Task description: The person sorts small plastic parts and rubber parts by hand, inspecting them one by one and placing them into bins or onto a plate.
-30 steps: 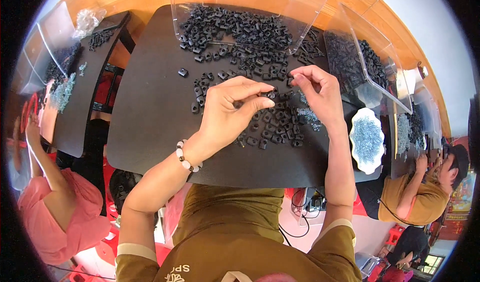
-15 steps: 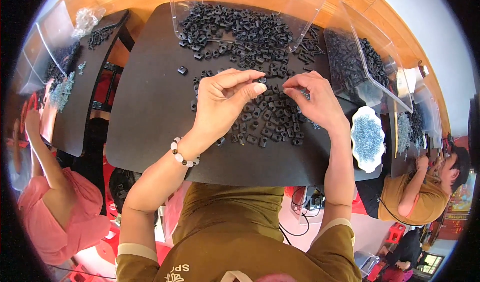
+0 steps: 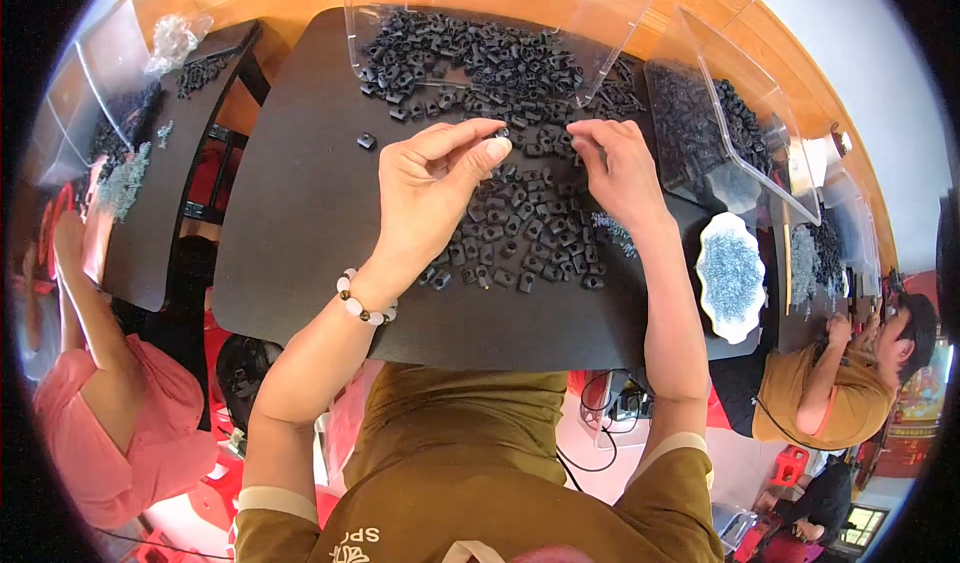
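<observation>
Between its thumb and index finger my left hand (image 3: pixel 425 183) pinches a small black plastic part (image 3: pixel 503 134), held over the table. My right hand (image 3: pixel 618 168) hovers to the right of it, above the scattered parts; its thumb and fingers are apart, and I see nothing between them. Below and between the hands spreads a loose pile of small black plastic parts (image 3: pixel 530 225). Some small blue-grey pieces (image 3: pixel 612 231) lie beside my right wrist. More of them fill a white scalloped dish (image 3: pixel 703 288) to the right of my right forearm.
A clear bin (image 3: pixel 352 38) at the table's far side spills black parts toward me. Another clear bin (image 3: pixel 735 148) of black parts stands at the right. One black part (image 3: pixel 367 141) lies apart on the dark table (image 3: pixel 290 223). People work at both sides, a pink-clad person (image 3: pixel 120 413) at left.
My left hand has moved slightly left and away from me with the black part. My right hand has shifted a little farther away, and its fingers have spread apart.
</observation>
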Demonstrator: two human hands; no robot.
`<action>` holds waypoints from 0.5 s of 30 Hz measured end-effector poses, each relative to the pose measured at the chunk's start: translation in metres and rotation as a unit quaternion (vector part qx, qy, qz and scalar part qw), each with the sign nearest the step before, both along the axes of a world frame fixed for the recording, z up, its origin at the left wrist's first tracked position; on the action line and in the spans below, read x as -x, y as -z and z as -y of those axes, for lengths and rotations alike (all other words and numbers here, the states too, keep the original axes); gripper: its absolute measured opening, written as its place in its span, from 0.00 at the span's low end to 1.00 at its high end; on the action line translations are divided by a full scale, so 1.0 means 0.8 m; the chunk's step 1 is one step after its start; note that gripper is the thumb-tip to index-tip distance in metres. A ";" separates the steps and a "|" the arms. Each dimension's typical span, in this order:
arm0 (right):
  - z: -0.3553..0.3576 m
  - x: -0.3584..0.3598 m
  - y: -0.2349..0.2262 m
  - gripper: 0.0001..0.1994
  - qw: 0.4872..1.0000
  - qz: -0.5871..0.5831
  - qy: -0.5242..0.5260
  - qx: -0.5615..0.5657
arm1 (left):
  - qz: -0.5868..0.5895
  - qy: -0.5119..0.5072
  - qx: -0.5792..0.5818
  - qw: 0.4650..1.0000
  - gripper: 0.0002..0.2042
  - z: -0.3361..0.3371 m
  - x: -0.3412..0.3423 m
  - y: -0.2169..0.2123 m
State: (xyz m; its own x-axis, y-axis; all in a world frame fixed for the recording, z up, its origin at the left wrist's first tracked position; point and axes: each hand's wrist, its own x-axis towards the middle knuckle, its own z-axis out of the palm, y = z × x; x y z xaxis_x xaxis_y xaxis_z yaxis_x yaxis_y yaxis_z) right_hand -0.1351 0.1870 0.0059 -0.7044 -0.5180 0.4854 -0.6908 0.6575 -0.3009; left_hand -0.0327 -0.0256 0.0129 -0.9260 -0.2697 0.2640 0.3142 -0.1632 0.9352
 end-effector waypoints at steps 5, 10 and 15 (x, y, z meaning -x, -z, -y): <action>0.012 0.020 0.003 0.06 1.000 0.008 0.000 -0.003 | -0.011 -0.012 0.013 1.000 0.10 0.000 0.003 0.007; 0.025 0.034 -0.001 0.06 0.999 0.032 0.009 -0.024 | -0.036 -0.065 0.019 0.997 0.09 0.004 0.003 -0.001; 0.044 0.030 0.001 0.06 0.995 -0.036 -0.074 -0.052 | -0.047 -0.122 0.012 0.991 0.09 0.008 0.005 -0.006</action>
State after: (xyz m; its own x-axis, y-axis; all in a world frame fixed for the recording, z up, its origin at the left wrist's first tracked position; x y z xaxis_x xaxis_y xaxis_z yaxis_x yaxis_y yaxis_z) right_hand -0.1594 0.1519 0.0049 -0.5822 -0.6639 0.4693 -0.7996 0.5719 -0.1830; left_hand -0.0363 -0.0321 0.0178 -0.8053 -0.4756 0.3539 0.4267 -0.0506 0.9030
